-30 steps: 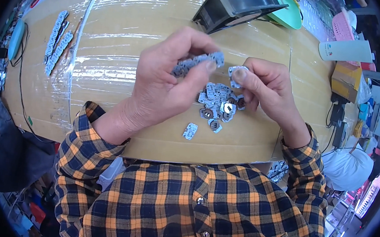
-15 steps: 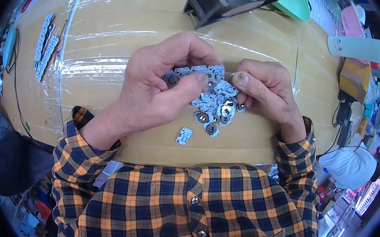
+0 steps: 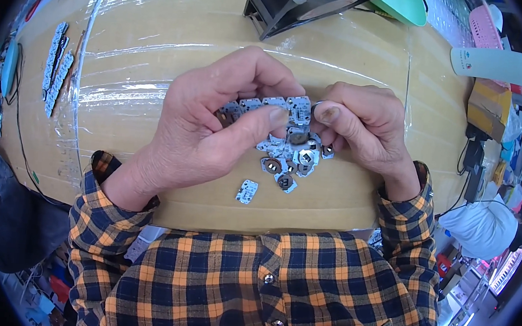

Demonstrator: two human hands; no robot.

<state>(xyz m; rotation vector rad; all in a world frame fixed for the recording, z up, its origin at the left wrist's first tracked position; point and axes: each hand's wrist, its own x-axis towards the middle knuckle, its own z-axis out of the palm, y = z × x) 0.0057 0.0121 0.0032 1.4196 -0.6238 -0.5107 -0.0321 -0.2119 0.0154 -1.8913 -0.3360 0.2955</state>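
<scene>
My left hand [image 3: 212, 118] grips a strip of small circuit boards [image 3: 300, 109], thumb on the near side and fingers curled behind it. At the strip's right end, my right hand [image 3: 361, 122] is closed in a pinch. A small dark edge shows between its thumb and forefinger, too hidden to name. Just below the strip, a blurred circuit board [image 3: 298, 136] hangs over or drops onto a pile of separate boards [image 3: 305, 157]. Several of those show round metal parts. Closer to me, one single circuit board [image 3: 246, 191] lies apart on the table.
Longer board strips [image 3: 58, 71] lie at the far left of the cardboard-coloured table [image 3: 161, 30] under clear film. A black fan-like machine [image 3: 306, 5] stands at the back, beside a green tray [image 3: 405, 7]. A cardboard box [image 3: 488, 111] and pink basket [image 3: 485, 28] are at right.
A board below the strip's right end has come down toward the pile. The strip's end board now faces up more squarely, and my left hand has shifted slightly left.
</scene>
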